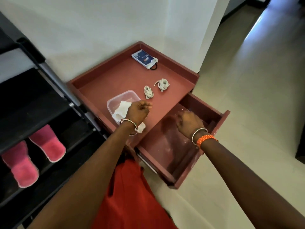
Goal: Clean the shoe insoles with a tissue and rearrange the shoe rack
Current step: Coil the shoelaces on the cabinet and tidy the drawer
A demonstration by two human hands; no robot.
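Note:
A white tissue [121, 108] lies crumpled in and over a clear plastic container [115, 100] on top of a red cabinet [107, 80]. My left hand [137, 111] hovers just over the tissue, its fingers loosely curled and blurred, with nothing visible in them. My right hand [188, 121] is over the cabinet's open drawer [165, 149]; I see its back, and the fingers are hidden and blurred. The black shoe rack [49, 90] stands at the left with a pair of pink slippers [47, 142] on a lower shelf.
Two coiled bundles of white shoelaces [148, 94] lie on the cabinet top, right of the container. A blue and white packet [144, 58] sits in its far corner. The drawer sticks out toward me. A white wall is behind and pale floor to the right.

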